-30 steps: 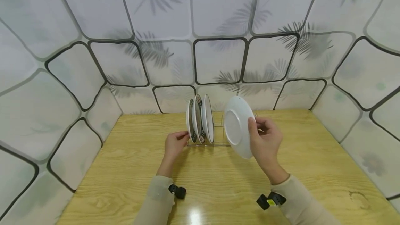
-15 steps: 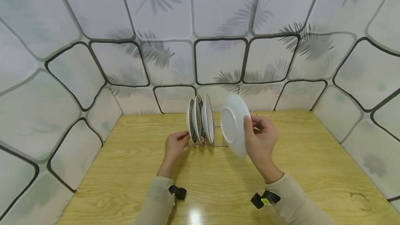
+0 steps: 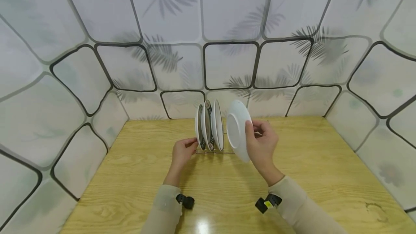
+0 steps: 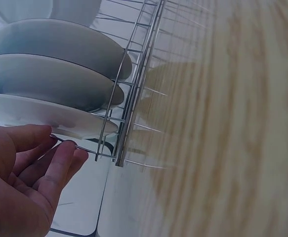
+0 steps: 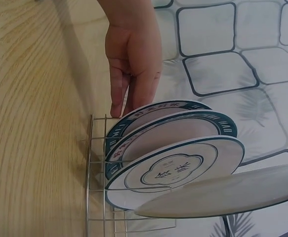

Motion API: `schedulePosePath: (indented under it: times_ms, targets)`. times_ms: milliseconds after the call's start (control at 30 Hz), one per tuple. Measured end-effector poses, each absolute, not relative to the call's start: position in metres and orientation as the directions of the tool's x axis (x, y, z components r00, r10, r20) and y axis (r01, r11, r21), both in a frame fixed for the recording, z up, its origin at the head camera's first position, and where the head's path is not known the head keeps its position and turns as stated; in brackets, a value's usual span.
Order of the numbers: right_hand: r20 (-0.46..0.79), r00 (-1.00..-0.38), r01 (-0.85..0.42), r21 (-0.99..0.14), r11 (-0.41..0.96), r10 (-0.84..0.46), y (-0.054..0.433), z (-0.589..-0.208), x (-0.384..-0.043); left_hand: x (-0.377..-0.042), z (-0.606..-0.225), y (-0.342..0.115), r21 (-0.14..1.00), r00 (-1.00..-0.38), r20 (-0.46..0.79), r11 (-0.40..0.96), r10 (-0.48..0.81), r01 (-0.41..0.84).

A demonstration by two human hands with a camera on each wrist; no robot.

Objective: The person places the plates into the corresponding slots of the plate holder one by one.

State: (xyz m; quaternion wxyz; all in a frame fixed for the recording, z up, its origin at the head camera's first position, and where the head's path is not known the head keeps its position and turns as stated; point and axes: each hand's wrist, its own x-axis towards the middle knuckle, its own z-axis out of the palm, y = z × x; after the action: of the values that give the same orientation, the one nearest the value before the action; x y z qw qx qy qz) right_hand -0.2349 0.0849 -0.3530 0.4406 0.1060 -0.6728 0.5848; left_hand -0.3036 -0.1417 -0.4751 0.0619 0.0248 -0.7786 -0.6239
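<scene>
A wire dish rack point(image 3: 230, 152) stands on the table with three plates upright in it, side by side at its left end. Dark green patterned rims show on these plates point(image 5: 176, 170) in the right wrist view. My left hand point(image 3: 182, 153) pinches the end wire of the rack between thumb and fingers, beside the leftmost plate point(image 4: 30, 116). With thumb and fingers, my right hand point(image 3: 262, 143) grips a white plate point(image 3: 236, 133) by its right edge. That plate is tilted, its underside towards the head camera, over the rack's right part and apart from the rightmost racked plate.
The wood-grain table point(image 3: 136, 198) spreads around the rack. Behind and at both sides rise walls covered in patterned cloth point(image 3: 230, 64). Thin upright wires point(image 5: 144, 188) of the rack stand close to the held plate.
My right hand has moved left with the plate, bringing it nearer the racked plates. The left hand keeps its place at the rack's end.
</scene>
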Motion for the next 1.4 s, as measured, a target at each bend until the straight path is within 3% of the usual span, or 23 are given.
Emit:
schedulePosePath:
  times_ms: [500, 733, 967, 1400]
  targets:
    - [0.702, -0.602, -0.615, -0.712, 0.340, 0.380, 0.078, -0.372, -0.256, -0.303, -0.476, -0.141, 0.981, -0.992, 0.056, 0.193, -0.110, 0.034]
    - [0.707, -0.609, -0.596, -0.707, 0.381, 0.360, 0.077, -0.387, -0.266, -0.300, -0.475, -0.141, 0.978, -0.990, 0.111, 0.185, -0.092, 0.092]
    - [0.735, -0.588, -0.617, -0.678, 0.400, 0.339, 0.082, -0.413, -0.291, -0.302, -0.474, -0.140, 0.980, -0.991, 0.059, 0.195, -0.121, 0.035]
    - [0.717, -0.624, -0.595, -0.694, 0.404, 0.312, 0.082, -0.416, -0.293, -0.304, -0.475, -0.139, 0.980, -0.991, 0.055, 0.196, -0.120, 0.030]
